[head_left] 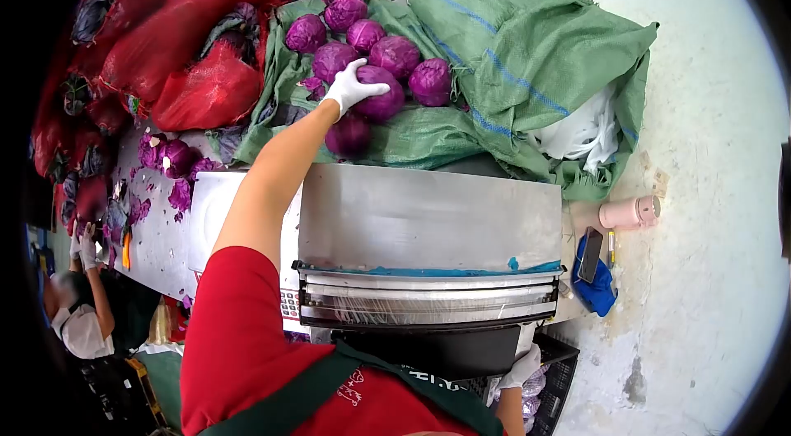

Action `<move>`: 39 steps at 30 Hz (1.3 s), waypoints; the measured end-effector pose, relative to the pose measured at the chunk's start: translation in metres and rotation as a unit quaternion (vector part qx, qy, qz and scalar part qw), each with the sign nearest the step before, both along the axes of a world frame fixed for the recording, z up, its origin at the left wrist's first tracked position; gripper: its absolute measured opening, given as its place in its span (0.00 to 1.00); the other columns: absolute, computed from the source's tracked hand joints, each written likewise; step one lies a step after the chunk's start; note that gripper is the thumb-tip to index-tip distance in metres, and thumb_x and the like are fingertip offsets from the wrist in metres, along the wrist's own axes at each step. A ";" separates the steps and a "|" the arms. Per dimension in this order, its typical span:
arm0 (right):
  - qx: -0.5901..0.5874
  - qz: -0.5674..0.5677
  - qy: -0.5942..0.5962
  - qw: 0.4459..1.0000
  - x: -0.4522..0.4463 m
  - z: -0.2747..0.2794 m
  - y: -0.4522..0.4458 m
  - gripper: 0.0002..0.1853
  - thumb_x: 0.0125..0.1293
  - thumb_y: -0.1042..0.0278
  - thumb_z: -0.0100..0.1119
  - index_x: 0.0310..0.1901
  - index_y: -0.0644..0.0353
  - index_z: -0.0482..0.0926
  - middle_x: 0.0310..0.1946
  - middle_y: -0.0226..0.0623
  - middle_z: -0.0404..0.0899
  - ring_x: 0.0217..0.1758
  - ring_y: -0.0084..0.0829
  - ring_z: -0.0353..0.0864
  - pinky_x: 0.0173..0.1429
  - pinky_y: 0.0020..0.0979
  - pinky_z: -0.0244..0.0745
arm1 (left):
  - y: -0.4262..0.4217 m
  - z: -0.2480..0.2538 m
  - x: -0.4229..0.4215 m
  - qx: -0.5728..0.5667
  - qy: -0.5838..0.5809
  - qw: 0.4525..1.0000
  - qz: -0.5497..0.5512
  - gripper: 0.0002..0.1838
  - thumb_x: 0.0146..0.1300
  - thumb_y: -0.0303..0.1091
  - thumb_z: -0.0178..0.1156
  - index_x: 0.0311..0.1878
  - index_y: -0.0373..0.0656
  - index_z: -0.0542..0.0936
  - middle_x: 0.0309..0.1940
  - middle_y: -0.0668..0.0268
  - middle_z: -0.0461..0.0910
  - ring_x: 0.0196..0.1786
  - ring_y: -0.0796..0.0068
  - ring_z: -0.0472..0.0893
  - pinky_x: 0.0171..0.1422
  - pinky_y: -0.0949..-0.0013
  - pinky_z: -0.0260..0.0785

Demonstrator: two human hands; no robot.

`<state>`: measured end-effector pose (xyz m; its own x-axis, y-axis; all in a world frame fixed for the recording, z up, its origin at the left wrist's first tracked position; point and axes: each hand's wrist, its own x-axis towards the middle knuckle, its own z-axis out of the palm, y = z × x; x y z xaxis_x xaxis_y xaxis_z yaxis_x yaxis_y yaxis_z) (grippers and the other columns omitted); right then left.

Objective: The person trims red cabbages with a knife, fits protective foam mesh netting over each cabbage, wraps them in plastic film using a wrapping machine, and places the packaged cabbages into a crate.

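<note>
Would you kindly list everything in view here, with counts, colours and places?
Loose cabbages: about nine, purple, on sack
Sack: one, green, upper middle
Plastic: uncounted, white, in sack
Net bags: several, red, upper left
Table: one, grey, left
Trimmings: many, purple, on table
Scale: one, white, beside wrapper
Wrapper: one, silver, centre
Flask: one, pink, right
Cloth: one, blue, right
Phone: one, black, on cloth
Pen: one, yellow, by phone
Crate: one, black, lower right
Co-worker: one, white top, far left
Left hand: one, white glove, on cabbage
Right hand: one, white glove, by crate
</note>
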<state>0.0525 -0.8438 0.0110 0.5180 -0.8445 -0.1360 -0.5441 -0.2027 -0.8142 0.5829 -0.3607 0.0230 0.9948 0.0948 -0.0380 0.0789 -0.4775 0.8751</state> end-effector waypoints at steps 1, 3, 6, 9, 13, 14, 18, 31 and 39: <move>0.005 0.003 0.001 1.000 0.003 0.004 0.004 0.17 0.68 0.64 0.43 0.31 0.69 0.78 0.23 0.30 0.70 0.26 0.25 0.62 0.33 0.31 0.59 | 0.007 -0.009 0.001 -0.163 0.019 0.986 0.018 0.56 0.38 0.51 0.81 0.70 0.46 0.62 0.61 0.50 0.70 0.61 0.57 0.74 0.65 0.60 0.68; -0.029 0.021 0.003 0.999 -0.002 -0.005 -0.001 0.18 0.68 0.63 0.44 0.32 0.69 0.78 0.24 0.31 0.71 0.28 0.26 0.64 0.34 0.32 0.61 | 0.010 0.026 -0.024 -0.302 0.003 0.950 0.072 0.54 0.42 0.44 0.81 0.70 0.41 0.58 0.60 0.53 0.70 0.57 0.61 0.76 0.60 0.61 0.73; -0.065 0.042 0.002 0.997 -0.006 -0.010 -0.008 0.18 0.69 0.63 0.43 0.35 0.70 0.79 0.28 0.33 0.75 0.31 0.28 0.68 0.38 0.32 0.65 | 0.026 0.082 -0.072 -0.370 -0.068 0.919 0.118 0.50 0.47 0.40 0.78 0.69 0.36 0.58 0.59 0.51 0.70 0.59 0.65 0.73 0.64 0.64 0.69; -0.023 0.021 0.004 1.000 0.004 0.010 0.009 0.19 0.69 0.62 0.43 0.38 0.71 0.79 0.32 0.36 0.79 0.36 0.29 0.73 0.45 0.32 0.69 | 0.057 0.114 -0.141 -0.244 -0.179 0.942 0.146 0.50 0.49 0.38 0.77 0.71 0.39 0.57 0.60 0.52 0.70 0.60 0.66 0.73 0.67 0.65 0.66; 0.072 0.006 -0.046 0.996 0.007 0.003 0.005 0.18 0.68 0.62 0.42 0.39 0.69 0.78 0.34 0.36 0.78 0.35 0.28 0.73 0.42 0.31 0.71 | 0.089 0.118 -0.259 -0.108 -0.251 0.944 0.185 0.50 0.46 0.34 0.77 0.71 0.40 0.58 0.65 0.55 0.64 0.65 0.63 0.68 0.71 0.62 0.60; 0.120 -0.025 -0.065 0.990 0.008 0.007 0.008 0.19 0.69 0.62 0.42 0.39 0.70 0.78 0.34 0.34 0.77 0.35 0.28 0.73 0.42 0.30 0.71 | 0.095 0.111 -0.283 -0.069 -0.263 0.941 0.203 0.50 0.45 0.34 0.76 0.71 0.40 0.58 0.66 0.55 0.62 0.66 0.62 0.67 0.72 0.62 0.59; 0.158 -0.021 -0.077 0.984 0.007 -0.005 -0.003 0.18 0.69 0.62 0.41 0.39 0.69 0.78 0.34 0.32 0.76 0.35 0.26 0.71 0.40 0.30 0.68 | 0.099 0.081 -0.356 0.032 -0.265 0.911 0.316 0.51 0.42 0.40 0.78 0.69 0.39 0.61 0.66 0.52 0.62 0.68 0.57 0.65 0.74 0.60 0.56; -0.049 0.257 -0.048 0.964 0.042 0.014 -0.079 0.10 0.68 0.67 0.53 0.40 0.67 0.78 0.33 0.37 0.78 0.39 0.29 0.74 0.48 0.30 0.70 | 0.108 0.037 -0.405 0.051 -0.259 0.934 0.241 0.54 0.48 0.28 0.72 0.76 0.44 0.50 0.74 0.55 0.48 0.74 0.58 0.54 0.73 0.57 0.57; -0.220 0.389 -0.234 0.863 0.243 0.101 -0.079 0.09 0.63 0.74 0.55 0.44 0.60 0.79 0.39 0.41 0.79 0.44 0.38 0.79 0.50 0.35 0.73 | 0.095 0.063 -0.416 -0.043 -0.202 0.947 0.246 0.40 0.66 0.28 0.57 0.77 0.47 0.48 0.77 0.59 0.46 0.76 0.59 0.52 0.78 0.60 0.47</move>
